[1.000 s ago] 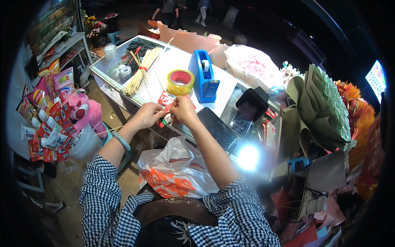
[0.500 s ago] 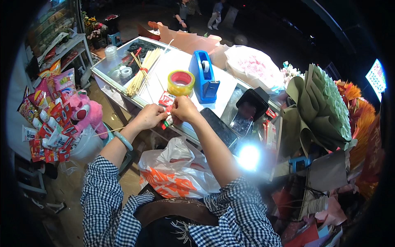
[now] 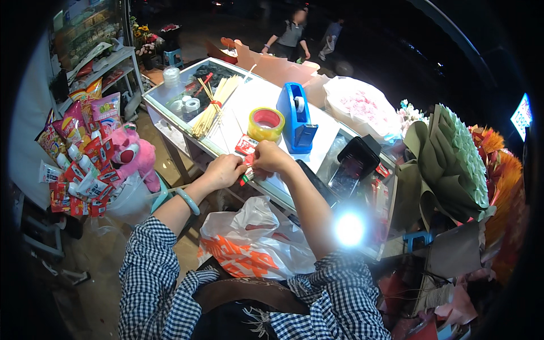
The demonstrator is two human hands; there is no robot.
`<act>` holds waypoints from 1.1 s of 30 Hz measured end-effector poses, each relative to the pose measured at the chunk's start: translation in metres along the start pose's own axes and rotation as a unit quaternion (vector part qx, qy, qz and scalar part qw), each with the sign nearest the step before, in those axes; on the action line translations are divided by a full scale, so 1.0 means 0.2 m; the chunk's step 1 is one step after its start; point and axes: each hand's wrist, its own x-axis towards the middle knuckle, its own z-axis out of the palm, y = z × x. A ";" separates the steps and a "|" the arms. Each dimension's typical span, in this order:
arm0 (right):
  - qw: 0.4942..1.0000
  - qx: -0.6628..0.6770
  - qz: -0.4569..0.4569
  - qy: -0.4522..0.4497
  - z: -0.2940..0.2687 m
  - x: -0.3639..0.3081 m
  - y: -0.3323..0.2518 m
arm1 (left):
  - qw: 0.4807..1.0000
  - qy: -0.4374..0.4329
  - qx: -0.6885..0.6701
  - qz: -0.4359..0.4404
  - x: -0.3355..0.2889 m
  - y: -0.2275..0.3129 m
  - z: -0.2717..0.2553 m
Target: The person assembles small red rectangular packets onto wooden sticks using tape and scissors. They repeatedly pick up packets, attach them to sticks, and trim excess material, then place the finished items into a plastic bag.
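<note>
At the near edge of the counter, my left hand (image 3: 224,171) and my right hand (image 3: 271,158) pinch a small red packet (image 3: 248,169) with green and white at its lower end. Fingers cover much of it. Just beyond lies another red-and-white packet (image 3: 245,144). A thin stick (image 3: 170,189) shows beside my left forearm; where its other end lies is hidden. Farther up the counter are a bundle of wooden sticks (image 3: 220,105) tied with a red band, a roll of yellowish tape (image 3: 266,124) with a red core, and a blue tape dispenser (image 3: 297,118).
A white plastic bag (image 3: 255,235) with orange print sits before me. At left stands a bouquet of snack bags and red packets (image 3: 85,164) with a pink plush toy (image 3: 134,154). A black container (image 3: 358,158), wrapped bouquets (image 3: 362,102) and a bright lamp (image 3: 349,229) are at right.
The view has shifted, so the counter appears lower and farther right. Both hands keep their pinch on the red packet. A person in the background has come farther into view.
</note>
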 end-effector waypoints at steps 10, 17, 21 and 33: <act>1.000 0.011 -0.001 0.017 0.05 -0.02 0.08 | 1.000 0.003 0.028 -0.012 0.00 0.00 0.00; 0.981 -0.186 -0.044 0.043 0.05 -0.17 0.09 | 1.000 -0.006 -0.010 -0.015 0.01 -0.03 0.02; 0.923 -0.310 -0.177 0.143 0.09 -0.17 0.08 | 1.000 0.016 0.015 0.010 0.02 -0.06 0.04; 0.827 -0.483 -0.240 0.161 0.20 0.01 0.05 | 0.986 0.074 -0.150 -0.024 0.02 -0.08 0.09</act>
